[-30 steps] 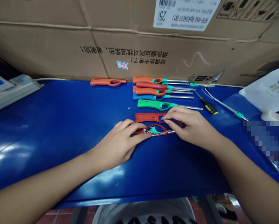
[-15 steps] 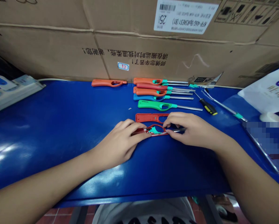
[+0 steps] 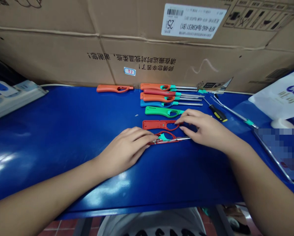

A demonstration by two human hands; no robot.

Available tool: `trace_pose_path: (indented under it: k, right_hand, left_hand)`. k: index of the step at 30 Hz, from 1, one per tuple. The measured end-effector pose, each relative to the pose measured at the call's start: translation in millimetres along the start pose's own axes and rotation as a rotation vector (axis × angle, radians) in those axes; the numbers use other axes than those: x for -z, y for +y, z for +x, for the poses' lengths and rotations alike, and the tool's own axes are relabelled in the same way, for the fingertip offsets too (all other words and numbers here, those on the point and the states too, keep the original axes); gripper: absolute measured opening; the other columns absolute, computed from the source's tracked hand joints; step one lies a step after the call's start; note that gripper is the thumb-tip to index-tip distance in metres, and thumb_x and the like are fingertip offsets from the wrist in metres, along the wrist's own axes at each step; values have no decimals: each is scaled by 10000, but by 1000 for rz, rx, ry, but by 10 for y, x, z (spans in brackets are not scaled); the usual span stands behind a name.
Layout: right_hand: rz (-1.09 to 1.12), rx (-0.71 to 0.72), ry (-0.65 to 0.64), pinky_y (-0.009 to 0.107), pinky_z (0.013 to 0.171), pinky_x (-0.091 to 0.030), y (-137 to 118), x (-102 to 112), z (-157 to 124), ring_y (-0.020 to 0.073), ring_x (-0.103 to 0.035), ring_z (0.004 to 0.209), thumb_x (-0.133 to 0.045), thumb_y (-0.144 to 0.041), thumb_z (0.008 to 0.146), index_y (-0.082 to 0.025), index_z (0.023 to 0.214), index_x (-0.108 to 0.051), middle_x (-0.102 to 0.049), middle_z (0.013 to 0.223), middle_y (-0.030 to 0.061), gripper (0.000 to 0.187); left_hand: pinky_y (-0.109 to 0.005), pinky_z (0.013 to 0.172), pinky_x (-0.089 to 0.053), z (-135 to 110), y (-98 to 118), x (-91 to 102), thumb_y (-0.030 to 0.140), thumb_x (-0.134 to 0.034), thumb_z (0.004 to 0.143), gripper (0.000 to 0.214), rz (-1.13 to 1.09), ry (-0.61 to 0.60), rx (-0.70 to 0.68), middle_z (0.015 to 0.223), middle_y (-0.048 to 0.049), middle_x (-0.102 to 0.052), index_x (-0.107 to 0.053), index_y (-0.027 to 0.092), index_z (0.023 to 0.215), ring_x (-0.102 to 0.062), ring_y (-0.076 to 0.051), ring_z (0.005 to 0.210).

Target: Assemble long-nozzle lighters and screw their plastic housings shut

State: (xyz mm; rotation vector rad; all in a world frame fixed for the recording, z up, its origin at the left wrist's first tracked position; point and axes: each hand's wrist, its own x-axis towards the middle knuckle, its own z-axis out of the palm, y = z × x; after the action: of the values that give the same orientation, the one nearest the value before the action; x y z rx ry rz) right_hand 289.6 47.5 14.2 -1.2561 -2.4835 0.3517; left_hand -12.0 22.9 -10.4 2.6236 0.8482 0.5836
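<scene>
An opened red lighter half (image 3: 167, 138) with a teal trigger and a metal tube lies on the blue table (image 3: 63, 131). My left hand (image 3: 126, 149) presses its fingertips on that half's left end. Just behind it lies a separate red cover shell (image 3: 157, 124). My right hand (image 3: 206, 129) pinches the cover shell's right end between index finger and thumb, while its lower fingers sit by the metal tube.
Behind stand several assembled lighters, among them a green one (image 3: 163, 111) and an orange shell (image 3: 114, 88). A screwdriver (image 3: 217, 113), a loose metal tube (image 3: 235, 113) and a white bag (image 3: 282, 95) lie right. Cardboard boxes (image 3: 137, 39) wall the back. Flat white packs (image 3: 11, 96) sit at the left.
My right hand has moved back from the open half's tube end to the red cover shell behind it. My left hand has stayed on the open half's left end.
</scene>
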Motion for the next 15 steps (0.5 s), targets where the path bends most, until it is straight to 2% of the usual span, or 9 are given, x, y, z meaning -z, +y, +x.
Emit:
trace_pose_path:
  k: [2,5,7,10,13,15]
  right_hand:
    - [50,9,-46,356,835,-523,22,-27,6,211,-629,967,-597,-212,923,-242,1099,-687,-619,1086,71,200]
    - [89,3,-67,345,800,-518,10,-64,27,198,-613,920,-619,-228,921,-230,995,-681,-592,1065,69,97]
    - [103,1,-48,339,785,-510,-17,-64,40,192,-599,893,-604,-226,932,-217,926,-648,-584,1040,68,45]
    - [145,8,11,305,712,-486,-74,-26,45,168,-575,807,-570,-238,956,-211,926,-601,-594,973,55,51]
    - [234,-80,88,268,586,-423,-142,12,41,136,-519,657,-571,-286,962,-208,932,-597,-593,815,17,88]
    - [401,-169,121,252,542,-396,-186,17,41,124,-510,616,-588,-334,954,-202,925,-602,-589,757,2,135]
  left_hand:
    - [-376,966,-491,5,-9,2,203,-519,1017,304,-23,33,5,1246,-58,-686,-591,235,1311,-619,-206,1119]
    - [-377,950,-511,15,-9,25,237,-595,977,317,-44,65,21,1207,-74,-702,-601,209,1293,-637,-218,1095]
    - [-388,949,-519,18,-2,58,266,-638,949,349,-38,88,25,1191,-84,-708,-604,193,1288,-643,-231,1087]
    - [-401,982,-512,18,5,126,275,-654,934,364,-4,157,16,1207,-95,-701,-617,184,1284,-633,-239,1106]
    - [-439,1039,-480,22,-10,190,265,-649,937,398,98,232,0,1305,-113,-656,-605,194,1326,-590,-265,1191]
    - [-473,1064,-458,27,-30,219,252,-637,947,430,183,253,-11,1384,-116,-610,-576,214,1371,-553,-288,1252]
